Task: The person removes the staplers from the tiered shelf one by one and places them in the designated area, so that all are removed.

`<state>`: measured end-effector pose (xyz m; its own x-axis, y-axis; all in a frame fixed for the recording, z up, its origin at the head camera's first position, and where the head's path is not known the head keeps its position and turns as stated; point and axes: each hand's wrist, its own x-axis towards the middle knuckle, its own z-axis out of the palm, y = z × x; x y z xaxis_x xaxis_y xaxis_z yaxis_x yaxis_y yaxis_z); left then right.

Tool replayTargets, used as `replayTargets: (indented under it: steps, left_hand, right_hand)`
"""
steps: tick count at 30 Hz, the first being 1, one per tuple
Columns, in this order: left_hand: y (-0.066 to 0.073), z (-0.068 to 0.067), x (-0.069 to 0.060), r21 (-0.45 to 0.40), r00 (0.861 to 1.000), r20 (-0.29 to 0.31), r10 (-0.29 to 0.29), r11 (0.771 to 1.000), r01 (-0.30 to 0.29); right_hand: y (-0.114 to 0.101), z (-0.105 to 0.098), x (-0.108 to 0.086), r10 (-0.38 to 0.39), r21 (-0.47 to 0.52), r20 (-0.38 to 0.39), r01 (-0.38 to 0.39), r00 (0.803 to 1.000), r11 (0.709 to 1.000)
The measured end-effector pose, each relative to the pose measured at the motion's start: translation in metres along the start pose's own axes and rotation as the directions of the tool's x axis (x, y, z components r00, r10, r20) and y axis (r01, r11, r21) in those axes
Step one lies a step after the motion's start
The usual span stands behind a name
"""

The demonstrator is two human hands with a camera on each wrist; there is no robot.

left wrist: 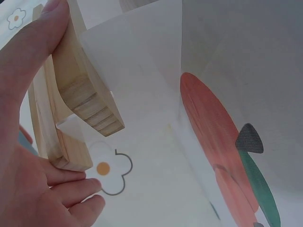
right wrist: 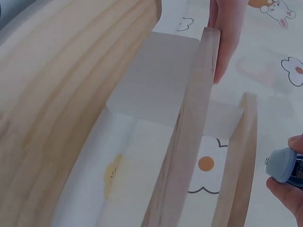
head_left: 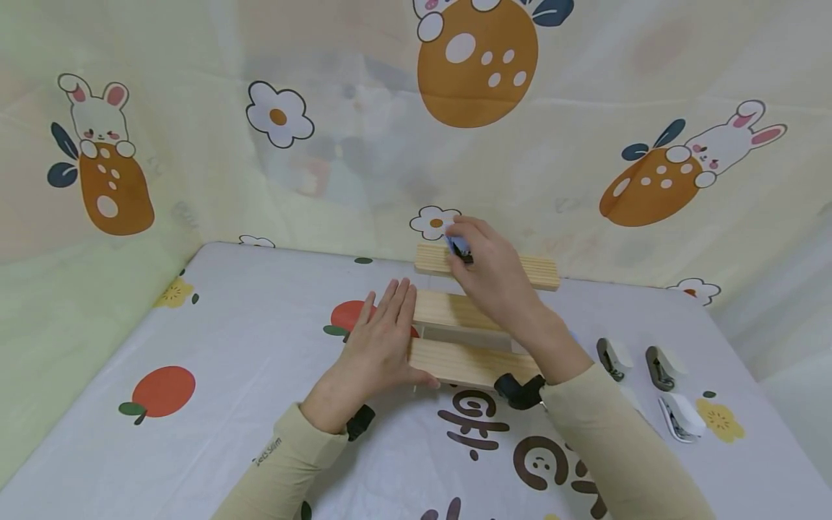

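Observation:
A wooden rack of three parallel slats, with pale panels in the gaps between them, lies on the table. My left hand [head_left: 380,339] rests against the slats' left ends with its fingers extended. In the left wrist view, its thumb touches the near slat [left wrist: 83,90] and its other fingers are by a farther slat [left wrist: 71,153]. Between thumb and fingers, my right hand [head_left: 497,278] holds a small blue stapler [head_left: 460,245] over the far slat [head_left: 539,271]. The right wrist view shows the stapler [right wrist: 282,164] beside that slat, apart from it; its far part is out of frame.
To the right stand several small staplers: one dark and white [head_left: 612,360], another like it [head_left: 661,368], and a white one [head_left: 681,417]. A patterned cloth [head_left: 247,433] covers the table. Printed curtains [head_left: 364,180] hang close behind the rack.

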<state>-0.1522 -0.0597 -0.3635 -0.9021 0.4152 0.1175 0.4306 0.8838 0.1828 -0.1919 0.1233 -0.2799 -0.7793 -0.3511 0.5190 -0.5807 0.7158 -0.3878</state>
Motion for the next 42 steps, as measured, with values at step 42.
replayTargets:
  steps: [42]
  left_hand:
    - [0.001,0.0,0.0,-0.007,1.0,-0.015,0.006,1.0,-0.006]
  right_hand:
    - [0.033,-0.04,-0.049,-0.031,-0.064,-0.124,0.023,0.992,0.998]
